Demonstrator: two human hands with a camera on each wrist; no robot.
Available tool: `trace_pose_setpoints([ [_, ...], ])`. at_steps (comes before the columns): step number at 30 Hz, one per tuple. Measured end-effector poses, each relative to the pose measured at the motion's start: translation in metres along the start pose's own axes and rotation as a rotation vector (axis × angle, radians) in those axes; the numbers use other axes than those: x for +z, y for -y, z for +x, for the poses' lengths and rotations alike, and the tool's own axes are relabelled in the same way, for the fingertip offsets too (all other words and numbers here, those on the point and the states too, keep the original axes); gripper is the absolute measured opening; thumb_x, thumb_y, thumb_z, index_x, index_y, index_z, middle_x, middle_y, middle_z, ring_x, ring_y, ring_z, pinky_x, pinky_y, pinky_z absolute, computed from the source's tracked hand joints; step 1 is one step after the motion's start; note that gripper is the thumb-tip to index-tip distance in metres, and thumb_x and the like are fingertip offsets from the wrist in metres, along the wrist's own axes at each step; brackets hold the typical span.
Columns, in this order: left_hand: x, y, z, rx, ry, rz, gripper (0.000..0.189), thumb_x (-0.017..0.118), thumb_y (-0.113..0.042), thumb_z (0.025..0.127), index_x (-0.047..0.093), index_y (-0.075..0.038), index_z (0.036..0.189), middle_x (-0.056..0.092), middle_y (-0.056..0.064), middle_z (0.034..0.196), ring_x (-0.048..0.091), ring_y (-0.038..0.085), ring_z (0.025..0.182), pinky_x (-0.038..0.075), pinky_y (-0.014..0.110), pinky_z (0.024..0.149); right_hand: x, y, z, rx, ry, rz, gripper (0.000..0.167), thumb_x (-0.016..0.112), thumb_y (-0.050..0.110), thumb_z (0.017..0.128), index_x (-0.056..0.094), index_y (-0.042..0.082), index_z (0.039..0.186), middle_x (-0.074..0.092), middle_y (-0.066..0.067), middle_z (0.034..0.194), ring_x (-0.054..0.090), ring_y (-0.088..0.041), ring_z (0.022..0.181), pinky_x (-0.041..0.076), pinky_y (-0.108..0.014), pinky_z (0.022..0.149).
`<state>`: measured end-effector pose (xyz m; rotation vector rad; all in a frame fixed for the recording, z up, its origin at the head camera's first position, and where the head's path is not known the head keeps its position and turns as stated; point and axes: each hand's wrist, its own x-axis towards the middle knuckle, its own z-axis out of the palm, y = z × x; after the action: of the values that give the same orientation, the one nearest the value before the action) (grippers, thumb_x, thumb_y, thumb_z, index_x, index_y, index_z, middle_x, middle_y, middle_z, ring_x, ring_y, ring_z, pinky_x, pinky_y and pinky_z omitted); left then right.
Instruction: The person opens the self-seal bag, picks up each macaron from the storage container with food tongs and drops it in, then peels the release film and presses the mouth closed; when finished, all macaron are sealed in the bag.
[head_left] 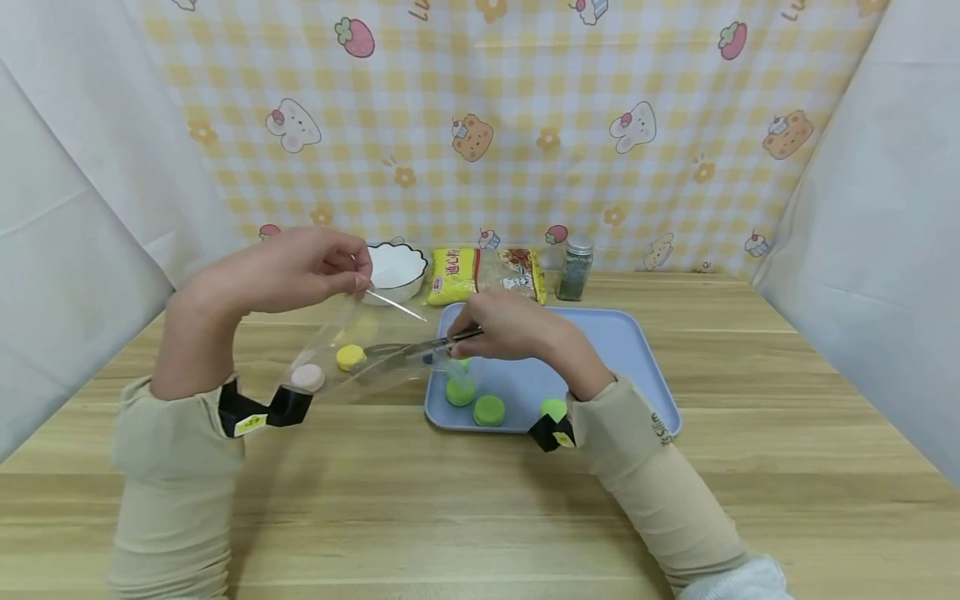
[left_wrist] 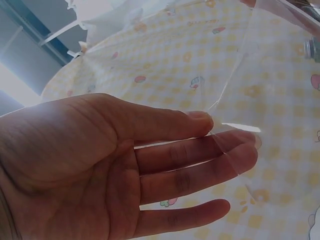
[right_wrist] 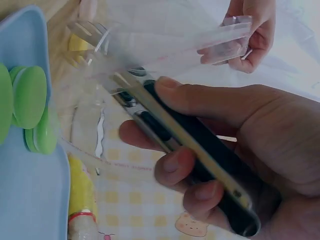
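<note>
My left hand (head_left: 296, 268) pinches the edge of a clear plastic bag (head_left: 405, 373) between thumb and fingers and holds it up. My right hand (head_left: 513, 327) grips a pair of tongs with dark handles (right_wrist: 200, 145) and metal ends. The tongs' front part reaches into the bag, with the tips at a yellow macaron (head_left: 350, 357). Farther left lies a pale pink macaron (head_left: 307, 377), seen at the bag's lower end. Whether the tips touch the yellow macaron is unclear through the plastic.
A blue tray (head_left: 626, 350) carries several green macarons (head_left: 489, 410). Behind it stand a white bowl (head_left: 397, 268), a yellow pasta packet (head_left: 453, 275) and a glass spice jar (head_left: 575, 271). A checked curtain (head_left: 517, 108) hangs at the table's back edge.
</note>
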<state>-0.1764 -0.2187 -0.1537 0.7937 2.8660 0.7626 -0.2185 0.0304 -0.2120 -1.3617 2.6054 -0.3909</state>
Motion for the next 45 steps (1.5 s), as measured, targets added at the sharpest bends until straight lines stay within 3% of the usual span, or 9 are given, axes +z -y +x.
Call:
trace_pose_setpoints([
  [6,0.0,0.0,-0.001,-0.002,-0.003,0.008,0.01,0.048,-0.004,0.095,0.056,-0.006,0.089,0.064,0.0,0.081,0.055,0.017,0.075,0.035,0.031,0.065,-0.009,-0.003,-0.01,0.05,0.016,-0.012,0.03,0.069,0.024,0.086,0.068,0.009,0.112,0.067,-0.001,0.105,0.062,-0.01,0.091,0.048,-0.027,0.075],
  [12,-0.001,0.001,0.0,0.013,-0.034,0.036,0.008,0.05,-0.007,0.095,0.057,-0.007,0.09,0.065,-0.001,0.082,0.052,0.016,0.067,0.032,0.031,0.062,-0.031,0.003,-0.038,0.115,-0.023,-0.033,0.031,0.069,0.022,0.085,0.068,0.007,0.113,0.066,-0.004,0.109,0.061,-0.018,0.1,0.048,-0.034,0.082],
  [20,0.001,0.001,0.003,-0.003,-0.045,0.056,0.005,0.053,-0.007,0.094,0.057,-0.006,0.091,0.066,0.001,0.083,0.054,0.016,0.071,0.036,0.032,0.063,-0.036,0.002,-0.05,0.242,-0.013,-0.03,0.028,0.07,0.019,0.084,0.069,0.008,0.11,0.067,-0.004,0.105,0.063,-0.016,0.089,0.049,-0.035,0.077],
  [26,0.001,0.003,0.003,-0.02,-0.068,0.078,0.008,0.051,-0.005,0.093,0.057,-0.006,0.089,0.067,0.001,0.083,0.058,0.016,0.076,0.031,0.037,0.071,-0.042,-0.002,-0.058,0.175,-0.015,-0.01,0.029,0.07,0.02,0.085,0.069,0.007,0.11,0.066,-0.004,0.106,0.062,-0.016,0.093,0.049,-0.036,0.079],
  [30,-0.001,0.004,0.003,-0.035,-0.074,0.084,0.007,0.051,-0.005,0.094,0.056,-0.006,0.088,0.067,0.001,0.082,0.058,0.017,0.075,0.022,0.044,0.077,-0.055,-0.005,-0.085,0.127,-0.055,0.0,0.028,0.068,0.021,0.086,0.069,0.007,0.11,0.067,-0.004,0.106,0.063,-0.013,0.088,0.05,-0.036,0.076],
  [35,-0.004,0.005,0.005,-0.033,-0.047,0.066,0.008,0.049,-0.003,0.093,0.055,-0.005,0.088,0.067,0.001,0.081,0.063,0.017,0.078,0.014,0.05,0.083,-0.072,-0.015,-0.141,0.132,-0.144,-0.047,0.031,0.066,0.027,0.087,0.067,0.011,0.114,0.067,0.001,0.102,0.054,-0.005,0.067,0.046,-0.029,0.064],
  [38,-0.006,0.004,0.006,-0.036,-0.035,0.065,0.008,0.049,-0.003,0.093,0.055,-0.005,0.088,0.066,0.002,0.083,0.063,0.017,0.082,0.021,0.047,0.083,-0.076,-0.025,-0.175,0.175,-0.177,-0.058,0.032,0.067,0.027,0.087,0.067,0.013,0.115,0.065,0.006,0.091,0.047,-0.004,0.058,0.042,-0.025,0.057],
  [41,-0.006,0.005,0.004,-0.034,-0.027,0.073,0.008,0.049,-0.005,0.094,0.055,-0.006,0.089,0.066,0.001,0.084,0.062,0.017,0.083,0.027,0.041,0.077,-0.076,-0.038,-0.198,0.254,-0.155,-0.047,0.033,0.068,0.025,0.086,0.066,0.011,0.116,0.065,0.005,0.093,0.051,-0.002,0.057,0.043,-0.023,0.055],
  [45,-0.005,0.007,-0.001,-0.03,-0.02,0.064,0.009,0.048,-0.005,0.093,0.055,-0.007,0.088,0.065,0.0,0.083,0.06,0.016,0.081,0.03,0.037,0.073,-0.077,-0.051,-0.205,0.354,-0.072,-0.036,0.034,0.067,0.028,0.086,0.066,0.009,0.115,0.066,0.0,0.104,0.057,-0.002,0.06,0.046,-0.025,0.059],
])
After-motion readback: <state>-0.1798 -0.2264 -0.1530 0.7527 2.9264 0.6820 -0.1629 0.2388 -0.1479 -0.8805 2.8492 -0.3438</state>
